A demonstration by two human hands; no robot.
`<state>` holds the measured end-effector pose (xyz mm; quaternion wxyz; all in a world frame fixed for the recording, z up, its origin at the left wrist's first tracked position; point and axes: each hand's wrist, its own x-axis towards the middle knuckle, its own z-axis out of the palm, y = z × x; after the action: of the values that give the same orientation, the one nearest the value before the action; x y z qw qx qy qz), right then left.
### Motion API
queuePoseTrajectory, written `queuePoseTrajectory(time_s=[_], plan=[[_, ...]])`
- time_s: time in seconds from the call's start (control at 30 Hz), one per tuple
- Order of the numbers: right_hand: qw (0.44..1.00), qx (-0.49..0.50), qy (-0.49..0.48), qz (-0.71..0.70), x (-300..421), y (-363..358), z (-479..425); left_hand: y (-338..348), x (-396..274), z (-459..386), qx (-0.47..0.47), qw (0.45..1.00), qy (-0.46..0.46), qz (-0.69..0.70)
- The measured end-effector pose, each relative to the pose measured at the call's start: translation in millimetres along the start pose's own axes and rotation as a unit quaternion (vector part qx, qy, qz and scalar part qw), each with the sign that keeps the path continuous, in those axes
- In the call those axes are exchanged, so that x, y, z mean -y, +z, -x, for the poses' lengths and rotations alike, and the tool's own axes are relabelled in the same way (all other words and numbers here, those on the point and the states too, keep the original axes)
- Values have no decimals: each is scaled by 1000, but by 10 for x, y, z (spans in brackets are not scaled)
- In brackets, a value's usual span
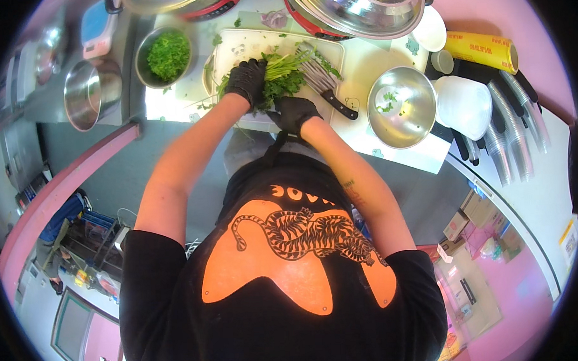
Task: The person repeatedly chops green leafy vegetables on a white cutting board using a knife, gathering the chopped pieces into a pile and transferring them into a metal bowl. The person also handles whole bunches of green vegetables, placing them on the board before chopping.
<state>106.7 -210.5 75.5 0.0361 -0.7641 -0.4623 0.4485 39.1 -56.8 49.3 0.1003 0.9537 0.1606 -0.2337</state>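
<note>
On a white cutting board lies a bunch of leafy green herbs, probably cilantro. My left hand, in a black glove, is closed over the left side of the bunch. Black-gloved too, my right hand is at the near edge of the leaves, thumb and fingers partly apart; whether it grips any is unclear. A cleaver-like knife with a black handle rests to the right, its blade partly under stems. Chopped greens fill a steel bowl at the left.
A steel bowl with leaf scraps stands at the right, beside stacked white plastic containers and a yellow roll box. Large steel pots line the back. A kitchen scale and an empty steel pot are at left.
</note>
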Motion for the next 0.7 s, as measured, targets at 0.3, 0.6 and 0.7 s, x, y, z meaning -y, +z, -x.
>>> queuePoseTrajectory(time_s=[0.3, 0.6, 0.7], plan=[[990, -133, -38, 18, 238, -653, 382, 161, 106, 22, -43, 998, 36, 39], [956, -238, -76, 154, -103, 15, -438, 312, 217, 18, -61, 991, 98, 64], [940, -277, -74, 184, -151, 40, -420, 179, 184, 55, -40, 994, 91, 49]])
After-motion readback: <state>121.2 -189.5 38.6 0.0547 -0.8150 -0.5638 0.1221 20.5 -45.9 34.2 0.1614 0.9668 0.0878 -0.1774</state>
